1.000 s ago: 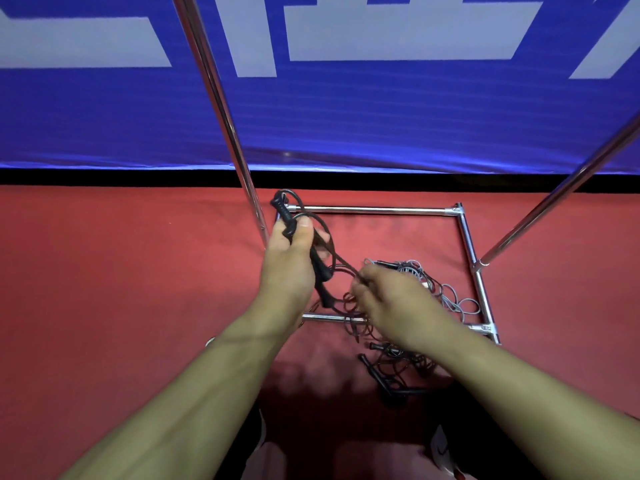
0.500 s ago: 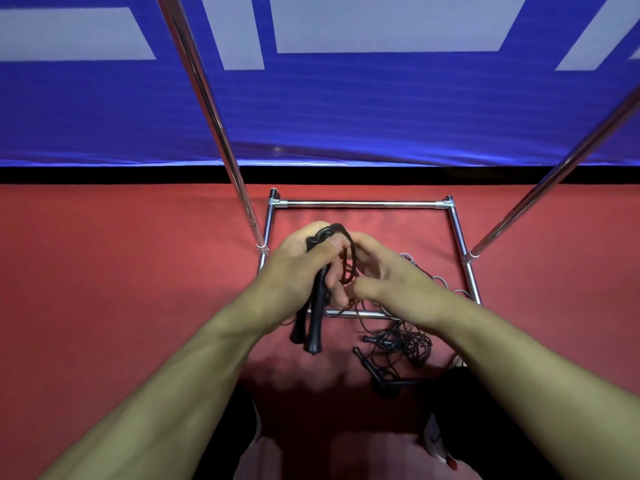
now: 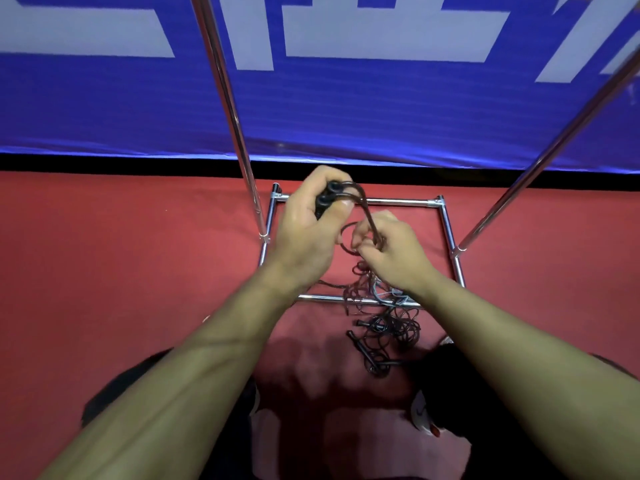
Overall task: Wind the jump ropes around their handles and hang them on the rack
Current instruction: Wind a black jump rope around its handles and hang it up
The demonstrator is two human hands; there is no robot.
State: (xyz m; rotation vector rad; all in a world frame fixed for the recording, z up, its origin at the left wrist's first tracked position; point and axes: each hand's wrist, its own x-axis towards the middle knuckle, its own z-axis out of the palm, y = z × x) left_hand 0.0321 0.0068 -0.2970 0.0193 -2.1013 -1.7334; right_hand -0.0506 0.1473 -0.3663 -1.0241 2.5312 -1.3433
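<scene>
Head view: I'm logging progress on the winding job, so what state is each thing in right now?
Left hand: shut on two black rope handles.
Right hand: pinching the dark rope.
Tangled pile of ropes: unwound, on the red floor.
Chrome metal rack: nothing visibly hung.

Our two forearms are bare from the lower corners of the frame up to both hands [image 3: 346, 237], no sleeves, watch or rings showing. At the bottom we wear dark trousers [image 3: 485, 410] and a white shoe [image 3: 420, 412] with red trim.
</scene>
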